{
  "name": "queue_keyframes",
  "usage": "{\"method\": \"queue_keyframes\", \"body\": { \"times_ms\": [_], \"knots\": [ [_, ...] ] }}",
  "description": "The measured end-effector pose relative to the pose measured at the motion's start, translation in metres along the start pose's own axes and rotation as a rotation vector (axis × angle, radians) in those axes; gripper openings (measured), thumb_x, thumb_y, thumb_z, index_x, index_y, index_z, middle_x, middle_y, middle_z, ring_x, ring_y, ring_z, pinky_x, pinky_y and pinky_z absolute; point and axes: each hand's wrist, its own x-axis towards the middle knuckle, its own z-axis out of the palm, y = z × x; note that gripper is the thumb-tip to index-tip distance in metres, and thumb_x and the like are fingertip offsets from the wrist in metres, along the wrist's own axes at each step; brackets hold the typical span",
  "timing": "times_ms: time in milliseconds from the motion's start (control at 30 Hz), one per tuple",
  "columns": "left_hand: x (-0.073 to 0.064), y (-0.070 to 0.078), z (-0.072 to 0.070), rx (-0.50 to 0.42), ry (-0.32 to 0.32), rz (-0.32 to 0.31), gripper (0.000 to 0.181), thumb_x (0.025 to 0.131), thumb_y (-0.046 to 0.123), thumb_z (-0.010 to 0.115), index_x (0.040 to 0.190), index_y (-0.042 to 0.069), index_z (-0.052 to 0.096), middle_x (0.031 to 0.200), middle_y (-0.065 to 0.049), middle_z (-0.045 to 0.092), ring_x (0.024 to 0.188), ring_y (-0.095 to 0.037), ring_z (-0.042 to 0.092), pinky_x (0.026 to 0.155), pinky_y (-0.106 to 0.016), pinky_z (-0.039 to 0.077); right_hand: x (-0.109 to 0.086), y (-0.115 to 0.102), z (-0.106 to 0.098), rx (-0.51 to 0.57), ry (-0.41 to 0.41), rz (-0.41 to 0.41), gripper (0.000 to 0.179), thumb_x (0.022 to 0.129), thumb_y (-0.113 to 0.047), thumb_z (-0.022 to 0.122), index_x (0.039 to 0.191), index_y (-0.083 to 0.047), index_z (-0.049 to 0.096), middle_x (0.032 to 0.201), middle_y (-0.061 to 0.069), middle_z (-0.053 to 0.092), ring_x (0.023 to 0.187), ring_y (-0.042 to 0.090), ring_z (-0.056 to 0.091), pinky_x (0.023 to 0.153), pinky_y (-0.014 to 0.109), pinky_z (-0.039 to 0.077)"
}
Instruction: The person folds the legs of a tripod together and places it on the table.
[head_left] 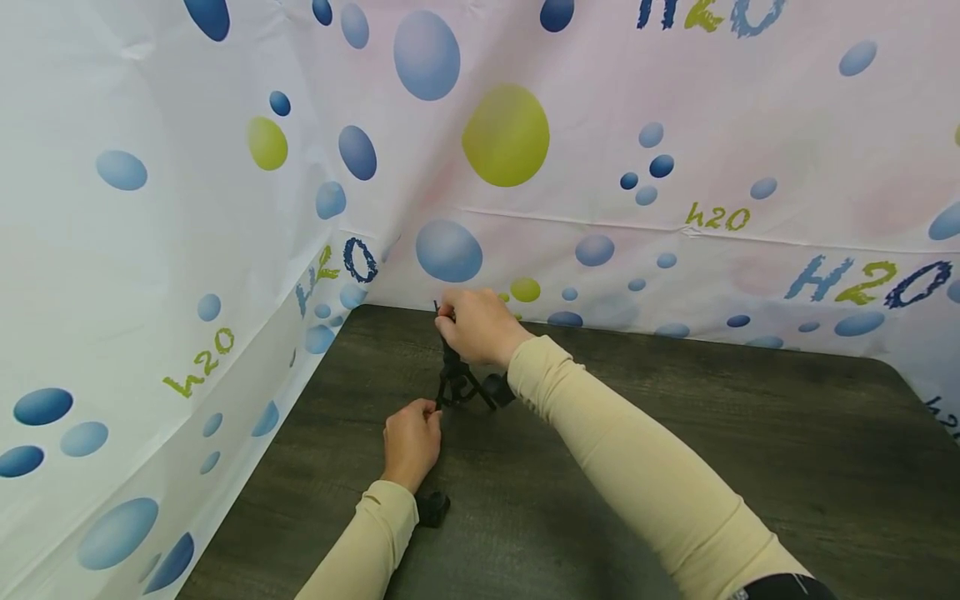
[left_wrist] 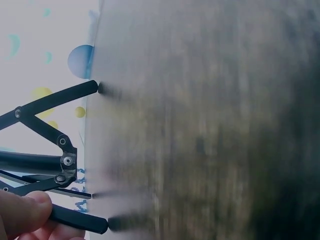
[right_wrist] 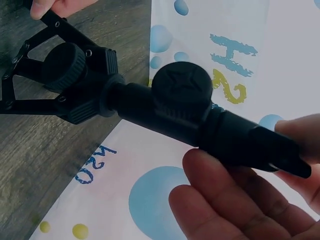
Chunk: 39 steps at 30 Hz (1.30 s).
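The right hand (head_left: 483, 327) is pinching the upper end of a black metal-and-plastic tripod (head_left: 452, 365) with jointed legs; the left hand (head_left: 412, 443) is gripping one leg (left_wrist: 77, 219) low down. The tripod is standing, legs spread, toward the far left corner of a dark wood-grain counter (head_left: 787, 425). Behind it, a white bubble-printed sheet (head_left: 570, 125) is hanging.

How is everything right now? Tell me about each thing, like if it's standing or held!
Tripod, upright
Tripod legs, spread apart
Star-marked knob, tight or loose: can't tell
Left hand, pinching one leg
Right hand, holding the tripod's top
Sleeves, wrinkled, reaching the wrists
Wall sheet, creased
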Motion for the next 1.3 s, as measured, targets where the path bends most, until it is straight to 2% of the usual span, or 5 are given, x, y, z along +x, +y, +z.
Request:
{"method": "queue_keyframes", "body": {
  "times_ms": [1067,1300],
  "knots": [
    [-0.0005,-0.0013,0.0064,-0.072,0.065,-0.014,0.007,0.089,0.007,0.075,0.092,0.001,0.076,0.081,-0.009,0.073,0.071,-0.024,0.069,0.068,-0.047,0.055,0.004,0.0002,0.0005,0.041,-0.02,0.033,0.017,0.105,-0.018,0.052,0.106,-0.006,0.064,0.087,0.004,0.063,0.068,0.017,0.058,0.068,0.033,0.048],
    [0.0013,-0.001,0.0047,-0.065,0.034,-0.013,0.008,0.089,0.008,0.075,0.093,0.001,0.076,0.082,-0.009,0.074,0.07,-0.023,0.069,0.066,-0.044,0.056,0.0036,-0.0003,-0.0003,0.022,-0.023,0.033,0.016,0.106,-0.018,0.05,0.1,-0.007,0.061,0.081,0.004,0.059,0.064,0.018,0.055,0.065,0.033,0.045]
  ]
}}
